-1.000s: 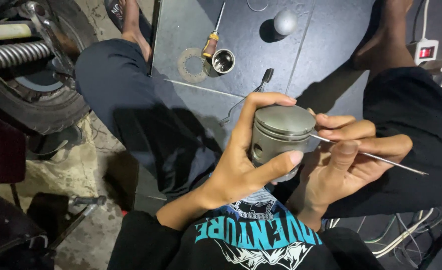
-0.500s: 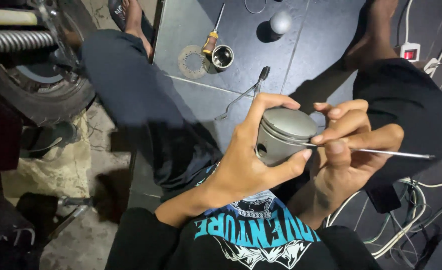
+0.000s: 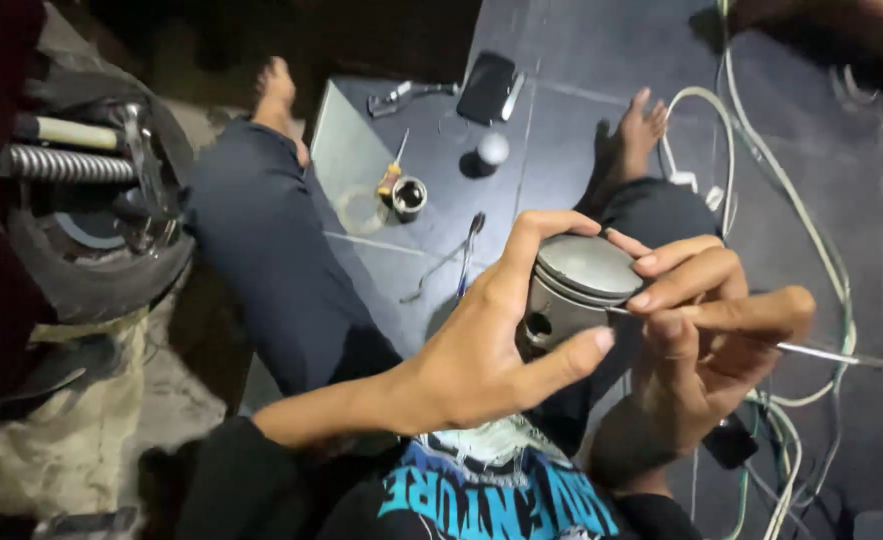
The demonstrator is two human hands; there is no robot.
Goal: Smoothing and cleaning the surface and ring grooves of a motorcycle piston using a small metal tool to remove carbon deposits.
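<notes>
Left hand (image 3: 471,365) clamps the metal piston (image 3: 573,290) in mid-air above the lap, right hand (image 3: 706,345) pinches a thin metal pick (image 3: 811,350) against its ring groove, and a slip there could scratch the piston or jab the thumb.

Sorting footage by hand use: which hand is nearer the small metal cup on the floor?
Left. The left hand, gripping the piston, sits closer to the metal cup; the right hand, holding a thin pick, is farther right.
</notes>
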